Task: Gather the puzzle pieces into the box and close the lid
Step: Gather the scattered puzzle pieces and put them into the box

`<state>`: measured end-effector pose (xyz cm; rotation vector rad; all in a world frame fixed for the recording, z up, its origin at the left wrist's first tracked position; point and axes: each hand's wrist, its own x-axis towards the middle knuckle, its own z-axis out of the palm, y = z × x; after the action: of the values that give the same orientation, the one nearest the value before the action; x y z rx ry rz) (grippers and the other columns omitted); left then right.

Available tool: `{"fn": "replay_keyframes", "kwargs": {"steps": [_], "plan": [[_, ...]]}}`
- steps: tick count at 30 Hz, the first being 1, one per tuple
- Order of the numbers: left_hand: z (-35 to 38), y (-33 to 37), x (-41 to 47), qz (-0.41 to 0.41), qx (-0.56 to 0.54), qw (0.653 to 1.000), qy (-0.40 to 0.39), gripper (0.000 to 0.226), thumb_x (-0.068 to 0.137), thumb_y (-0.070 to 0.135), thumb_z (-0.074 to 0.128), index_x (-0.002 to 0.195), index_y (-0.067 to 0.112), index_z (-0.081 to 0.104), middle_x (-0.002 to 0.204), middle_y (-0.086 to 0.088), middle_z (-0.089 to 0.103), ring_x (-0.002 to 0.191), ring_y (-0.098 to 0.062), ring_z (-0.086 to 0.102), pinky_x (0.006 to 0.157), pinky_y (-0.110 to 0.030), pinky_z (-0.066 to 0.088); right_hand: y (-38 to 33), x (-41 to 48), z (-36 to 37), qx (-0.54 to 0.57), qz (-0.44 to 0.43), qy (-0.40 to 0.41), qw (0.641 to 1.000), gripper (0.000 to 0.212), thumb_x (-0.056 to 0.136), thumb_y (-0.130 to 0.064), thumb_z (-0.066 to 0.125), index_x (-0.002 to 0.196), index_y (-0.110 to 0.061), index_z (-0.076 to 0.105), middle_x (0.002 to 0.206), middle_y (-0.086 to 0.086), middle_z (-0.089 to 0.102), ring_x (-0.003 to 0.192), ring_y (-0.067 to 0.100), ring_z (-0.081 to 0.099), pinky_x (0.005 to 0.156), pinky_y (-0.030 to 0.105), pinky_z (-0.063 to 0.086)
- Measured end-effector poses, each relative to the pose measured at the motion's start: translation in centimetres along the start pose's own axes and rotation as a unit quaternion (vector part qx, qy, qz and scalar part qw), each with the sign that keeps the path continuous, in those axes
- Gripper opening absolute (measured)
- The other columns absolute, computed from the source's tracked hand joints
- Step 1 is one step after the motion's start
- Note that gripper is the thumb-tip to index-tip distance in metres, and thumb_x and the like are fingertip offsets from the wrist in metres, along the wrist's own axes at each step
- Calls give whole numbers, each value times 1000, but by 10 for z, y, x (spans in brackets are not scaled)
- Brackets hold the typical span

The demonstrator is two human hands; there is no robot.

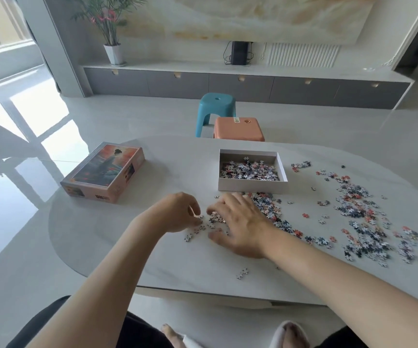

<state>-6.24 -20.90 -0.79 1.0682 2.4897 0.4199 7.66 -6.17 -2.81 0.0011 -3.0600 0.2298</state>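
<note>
The step in hand is the gathering: both hands work on a small group of pieces on the table, just in front of the box. The left hand has its fingers curled down onto the pieces; whether it pinches any, I cannot tell. The right hand lies spread over them, fingers a little bent, gripping nothing visible. The box is open and partly filled; many pieces lie loose to its right. The lid lies well apart, on the left. Next, I think, the group must be pushed together, scooped, and lifted over the near wall.
</note>
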Motion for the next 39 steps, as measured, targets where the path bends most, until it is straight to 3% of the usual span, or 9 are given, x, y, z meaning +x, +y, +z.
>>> {"fn": "replay_keyframes", "kwargs": {"steps": [4, 7, 11, 14, 20, 24, 28, 34, 39], "plan": [[-1, -3, -8, -51, 118, 990, -59, 54, 67, 44, 80, 110, 25, 54, 111, 1, 51, 95, -19, 55, 82, -30, 48, 1, -29, 1, -49, -57, -108, 991, 81, 80, -79, 28, 148, -37, 11, 153, 2, 12, 144, 25, 2, 119, 52, -5], [6, 5, -11, -32, 72, 995, -61, 21, 75, 23, 70, 91, 30, 59, 103, 1, 62, 87, -18, 61, 70, -25, 50, 14, -32, 8, -89, -35, -126, 987, 88, 79, -86, 14, 150, -36, 7, 159, 4, 4, 148, 25, -6, 115, 47, -18], [13, 27, -3, 16, 18, 1000, -3, 16, 78, 8, 63, 84, 23, 65, 88, 4, 62, 73, -16, 60, 57, -19, 42, 34, -17, 11, -104, 46, -87, 990, 98, 69, -87, -11, 145, -29, 13, 152, 7, 17, 144, 30, 11, 118, 51, 1], [21, 43, 9, 37, -17, 999, 28, 18, 79, 6, 65, 93, 17, 66, 89, 3, 61, 70, -15, 55, 49, -16, 40, 46, -10, 6, -102, 104, -47, 988, 76, 85, -76, 9, 143, -28, 18, 148, 6, 24, 137, 27, 21, 115, 46, 17], [23, 54, 30, 59, 14, 997, 54, 46, 79, 33, 73, 118, 19, 55, 112, -4, 52, 94, -19, 51, 76, -25, 41, 65, -12, -14, -25, 151, -88, 984, 88, 84, -80, 18, 153, -25, 17, 142, 3, 35, 132, 23, 30, 111, 47, 31], [28, 49, 36, 73, 112, 990, 36, 71, 77, 48, 71, 138, 24, 43, 128, -6, 42, 115, -25, 41, 94, -38, 45, 73, -11, -17, 6, 152, -100, 983, 78, 87, -69, 48, 151, -29, 28, 132, -1, 37, 129, 20, 31, 109, 44, 35], [36, 57, 41, 128, 63, 988, 51, 44, 78, 40, 73, 119, 27, 64, 115, -3, 52, 104, -22, 51, 95, -37, 45, 77, -4, -15, 86, 153, -62, 982, 52, 92, -43, 61, 141, -31, 49, 114, -5, 43, 122, 15, 39, 104, 38, 40], [34, 73, 51, 124, 47, 990, 57, 26, 78, 33, 72, 103, 25, 70, 100, 3, 61, 90, -17, 60, 81, -31, 51, 82, 0, -24, 139, 163, -37, 976, 34, 90, -26, 70, 123, -27, 66, 114, -5, 54, 107, 15, 54, 96, 33, 45], [31, 76, 64, 138, 16, 989, 44, 24, 77, 14, 74, 97, 27, 75, 90, 13, 61, 74, -3, 55, 57, -3, 40, 87, 2, -25, 178, 167, -18, 969, 27, 86, -21, 74, 112, -28, 72, 108, -11, 58, 101, 13, 58, 96, 31, 47]]}}
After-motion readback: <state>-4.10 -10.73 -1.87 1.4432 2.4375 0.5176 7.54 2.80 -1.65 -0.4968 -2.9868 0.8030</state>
